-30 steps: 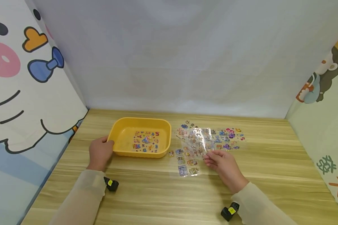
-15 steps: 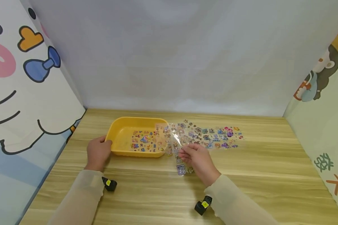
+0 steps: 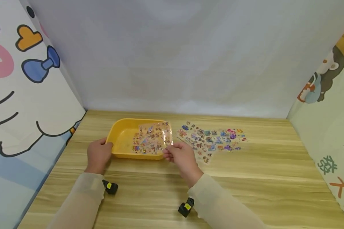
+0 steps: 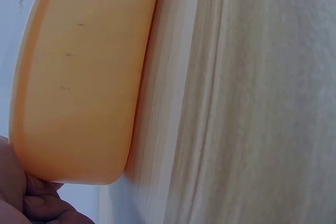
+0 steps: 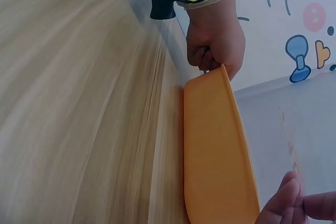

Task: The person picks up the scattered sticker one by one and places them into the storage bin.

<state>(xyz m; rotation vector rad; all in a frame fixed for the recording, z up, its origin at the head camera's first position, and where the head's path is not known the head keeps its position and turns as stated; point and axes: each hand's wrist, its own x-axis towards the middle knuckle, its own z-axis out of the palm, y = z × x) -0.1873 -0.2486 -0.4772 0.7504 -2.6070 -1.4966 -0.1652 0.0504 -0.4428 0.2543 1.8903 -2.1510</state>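
A shallow yellow plastic tray (image 3: 118, 140) sits on the table's left half. My left hand (image 3: 98, 156) grips its left end, thumb at the rim and curled fingers (image 4: 44, 205) under the corner in the left wrist view. Between thumb and fingertips, my right hand (image 3: 183, 160) pinches the right edge of a clear sticker sheet (image 3: 153, 135) printed with small cartoon figures. That sheet spreads over the tray's right part, overlapping stickers inside it. In the right wrist view it appears nearly edge-on above the tray wall (image 5: 215, 140).
Several clear sticker sheets (image 3: 218, 140) lie overlapped on the wooden table (image 3: 261, 184), right of the tray. A white cloth (image 3: 189, 63) hangs behind the table. Cartoon-printed panels stand at the left (image 3: 40, 111) and right (image 3: 326, 136). Each wrist carries a small black device (image 3: 184, 208).
My right hand has carried the pinched sheet left, from above the other sheets to over the tray. The number stickers near the front no longer show. My left hand keeps its grip.
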